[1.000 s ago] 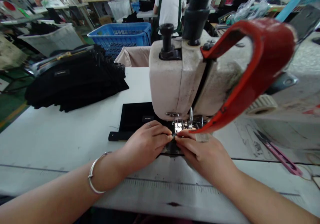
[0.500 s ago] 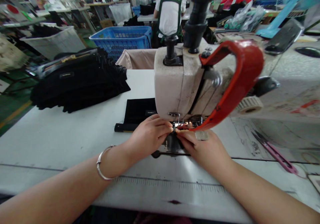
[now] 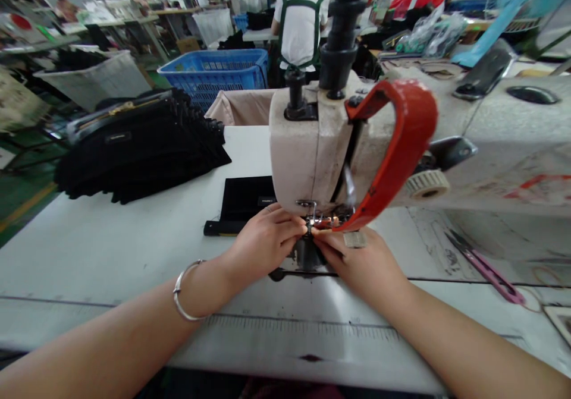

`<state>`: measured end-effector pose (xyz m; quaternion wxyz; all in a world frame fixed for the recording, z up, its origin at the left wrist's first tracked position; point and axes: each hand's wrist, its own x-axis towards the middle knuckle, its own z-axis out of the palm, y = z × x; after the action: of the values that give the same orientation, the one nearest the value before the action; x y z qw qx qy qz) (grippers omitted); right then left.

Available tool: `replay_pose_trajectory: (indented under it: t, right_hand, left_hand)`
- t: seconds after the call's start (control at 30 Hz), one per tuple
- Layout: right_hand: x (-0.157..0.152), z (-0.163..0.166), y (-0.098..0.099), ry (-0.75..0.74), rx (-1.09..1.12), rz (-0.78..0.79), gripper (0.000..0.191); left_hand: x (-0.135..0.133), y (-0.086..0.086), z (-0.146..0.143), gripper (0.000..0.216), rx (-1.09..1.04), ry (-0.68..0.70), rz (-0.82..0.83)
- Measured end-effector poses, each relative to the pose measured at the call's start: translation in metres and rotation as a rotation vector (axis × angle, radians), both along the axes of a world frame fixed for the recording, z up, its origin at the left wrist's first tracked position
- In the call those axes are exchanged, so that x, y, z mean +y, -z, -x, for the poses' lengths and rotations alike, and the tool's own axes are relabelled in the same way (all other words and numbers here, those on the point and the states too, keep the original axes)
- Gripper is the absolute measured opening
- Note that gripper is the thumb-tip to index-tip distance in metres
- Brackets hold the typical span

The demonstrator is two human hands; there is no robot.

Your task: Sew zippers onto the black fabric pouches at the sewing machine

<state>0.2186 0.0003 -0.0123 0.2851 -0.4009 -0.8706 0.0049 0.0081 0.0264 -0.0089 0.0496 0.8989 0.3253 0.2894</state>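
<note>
A black fabric piece (image 3: 244, 195) with a small label and a folded front edge lies flat, running under the sewing machine head (image 3: 297, 155). My left hand (image 3: 272, 232), wearing a ring and a bangle, rests over its right part and pinches it beside the presser foot (image 3: 311, 223). Opposite, my right hand (image 3: 363, 259) is closed in a pinch, thumb and forefinger just right of the foot. What lies between those right fingertips is too small to make out. A red curved guard (image 3: 413, 125) arches above the right hand.
A stack of black fabric pieces (image 3: 143, 155) with zippers lies at the table's left. Pink-handled scissors (image 3: 488, 268) lie on the right. Beyond the table are a beige cloth-lined bin (image 3: 243, 106), a blue crate (image 3: 214, 69) and a person (image 3: 303, 24) facing away. A ruler scale (image 3: 303, 326) marks the front.
Both hands keep their pinch near the presser foot, with hardly any shift. The view has swung slightly, so the machine appears further left. A metal part behind the red guard looks blurred and shifted.
</note>
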Motion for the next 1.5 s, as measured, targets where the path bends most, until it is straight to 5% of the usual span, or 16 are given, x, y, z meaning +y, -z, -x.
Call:
replay_pose_trajectory:
  t: [0.63, 1.03, 1.27, 1.37, 1.5]
  right_hand:
    - [0.001, 0.004, 0.008, 0.039, 0.072, 0.150, 0.016]
    - [0.003, 0.012, 0.011, 0.094, -0.016, 0.151, 0.007]
    - [0.004, 0.009, 0.013, 0.097, 0.032, 0.110, 0.018]
    - [0.001, 0.005, 0.010, 0.078, 0.089, 0.070, 0.022]
    - [-0.004, -0.004, 0.009, -0.013, 0.199, 0.026, 0.027]
  left_hand:
    - [-0.001, 0.005, 0.001, 0.021, 0.022, -0.080, 0.012]
    - [0.002, 0.013, 0.005, 0.022, -0.003, -0.081, -0.053]
    - [0.008, 0.012, 0.012, 0.023, 0.123, -0.165, -0.035]
    - [-0.011, -0.004, 0.023, 0.050, 0.277, -0.259, 0.105]
    - [-0.074, -0.005, 0.040, 0.112, 0.502, -0.235, 0.314]
